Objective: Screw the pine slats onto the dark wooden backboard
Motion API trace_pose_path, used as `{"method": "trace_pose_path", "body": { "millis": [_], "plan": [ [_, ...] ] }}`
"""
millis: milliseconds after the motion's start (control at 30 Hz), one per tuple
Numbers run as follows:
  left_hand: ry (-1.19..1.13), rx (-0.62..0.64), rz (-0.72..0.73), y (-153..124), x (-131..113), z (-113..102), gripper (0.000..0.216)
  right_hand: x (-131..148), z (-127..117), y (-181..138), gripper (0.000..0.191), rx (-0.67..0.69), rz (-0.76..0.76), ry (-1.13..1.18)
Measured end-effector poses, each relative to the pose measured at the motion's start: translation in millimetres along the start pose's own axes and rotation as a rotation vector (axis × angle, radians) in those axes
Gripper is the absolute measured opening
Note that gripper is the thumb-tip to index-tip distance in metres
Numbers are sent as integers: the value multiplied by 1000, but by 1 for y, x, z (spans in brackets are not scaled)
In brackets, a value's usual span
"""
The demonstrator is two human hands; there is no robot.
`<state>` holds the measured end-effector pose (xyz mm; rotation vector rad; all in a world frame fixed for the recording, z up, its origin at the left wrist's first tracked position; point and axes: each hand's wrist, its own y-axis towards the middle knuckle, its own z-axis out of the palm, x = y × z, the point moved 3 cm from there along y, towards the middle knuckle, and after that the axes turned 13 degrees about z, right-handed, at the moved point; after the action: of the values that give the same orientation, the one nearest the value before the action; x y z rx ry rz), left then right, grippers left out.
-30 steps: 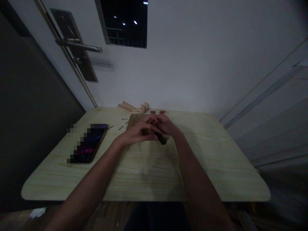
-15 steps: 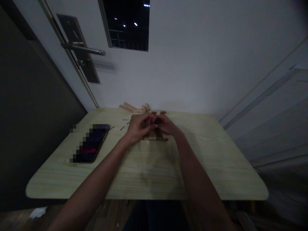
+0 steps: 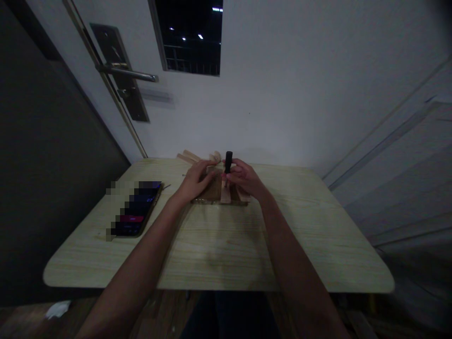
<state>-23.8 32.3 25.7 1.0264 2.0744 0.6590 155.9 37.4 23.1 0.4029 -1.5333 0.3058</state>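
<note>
My right hand [image 3: 248, 179] is closed around a small screwdriver [image 3: 228, 161], whose black handle points up. The lower end of the screwdriver meets a pale wooden strip [image 3: 225, 195]; its tip is too small to make out. That strip lies across a flat brown board [image 3: 209, 194] with a shiny front edge. A second wooden strip [image 3: 243, 195] lies on the board's right part, partly under my right hand. My left hand [image 3: 195, 181] rests on the board's left side, thumb and fingers apart, pressing on it with nothing in its grasp.
Behind my left hand lie loose wooden sticks [image 3: 190, 155] and rounded wooden pieces [image 3: 215, 156]. A phone [image 3: 139, 209] lies on the table [image 3: 219, 254] at left, with a thin screw or nail [image 3: 167, 187] beside it. A white door [image 3: 282, 94] stands at the table's back edge.
My hands have come apart; the left has moved onto the board's left side. The screwdriver has swung from pointing at the camera to upright. The left hand now covers most of the loose screws.
</note>
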Motion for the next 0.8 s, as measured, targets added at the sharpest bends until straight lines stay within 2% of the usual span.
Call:
{"method": "trace_pose_path", "body": {
  "millis": [67,167,333,400,567,800],
  "plan": [
    [73,137,38,-5,9,2,35,2,1,-2,41,-19,2,-8],
    [132,215,38,-11,17,5,36,6,1,-2,29,-68,-44,-61],
    [90,190,-16,-13,19,10,34,8,3,-2,27,-64,-66,-80],
    [80,174,-23,-13,19,10,33,9,3,-3,30,-103,-60,-65],
    [88,146,-7,-14,20,10,35,13,4,-8,58,-155,-80,-167],
    [78,144,-13,-13,20,10,33,22,9,-13,46,-189,-135,-315]
  ]
}}
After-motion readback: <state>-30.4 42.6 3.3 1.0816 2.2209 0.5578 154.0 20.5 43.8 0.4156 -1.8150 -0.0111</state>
